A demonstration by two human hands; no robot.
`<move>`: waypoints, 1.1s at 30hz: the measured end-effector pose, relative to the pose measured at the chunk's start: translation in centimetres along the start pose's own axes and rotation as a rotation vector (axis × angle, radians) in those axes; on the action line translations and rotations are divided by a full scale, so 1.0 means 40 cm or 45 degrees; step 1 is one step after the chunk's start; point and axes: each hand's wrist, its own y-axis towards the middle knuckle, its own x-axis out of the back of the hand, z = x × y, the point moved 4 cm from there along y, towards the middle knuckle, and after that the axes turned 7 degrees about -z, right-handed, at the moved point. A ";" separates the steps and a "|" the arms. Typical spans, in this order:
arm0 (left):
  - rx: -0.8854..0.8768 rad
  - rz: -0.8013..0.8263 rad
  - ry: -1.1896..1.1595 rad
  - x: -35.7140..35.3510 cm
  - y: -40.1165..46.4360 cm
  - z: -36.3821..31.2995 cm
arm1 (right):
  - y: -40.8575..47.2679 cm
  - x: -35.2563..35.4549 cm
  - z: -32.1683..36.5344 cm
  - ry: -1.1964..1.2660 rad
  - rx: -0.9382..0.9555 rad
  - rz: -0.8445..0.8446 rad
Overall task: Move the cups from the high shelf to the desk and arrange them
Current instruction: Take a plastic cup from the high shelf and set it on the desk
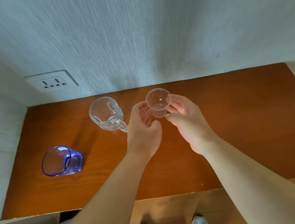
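3 cups on desk (226, 147) | small clear cup (159, 103) near back edge, mid, pinched by right hand (184, 117), left hand (143, 126) fingers curled at its side | looks thin, light, crushable: hold low wall gently | glass mug (106, 113) beside; blue cup (61, 160) left edge

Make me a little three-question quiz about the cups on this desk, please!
1. True or false: the blue glass stands farthest left on the desk.
2. Which cup has a handle? A) the glass mug B) the blue glass C) the small clear cup
3. What does the right hand hold?

Key:
1. True
2. A
3. The small clear cup, with the left hand's fingers on its other side.
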 end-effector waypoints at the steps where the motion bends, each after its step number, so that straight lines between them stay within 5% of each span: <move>1: 0.000 0.008 0.003 -0.002 0.003 0.003 | 0.002 0.000 -0.002 0.014 -0.003 0.002; 24: 0.037 -0.063 0.022 0.005 0.008 0.042 | 0.001 -0.002 -0.037 0.097 -0.106 -0.094; 33: 0.266 -0.253 -0.118 0.036 -0.049 -0.014 | -0.071 0.021 -0.006 0.205 -0.211 -0.208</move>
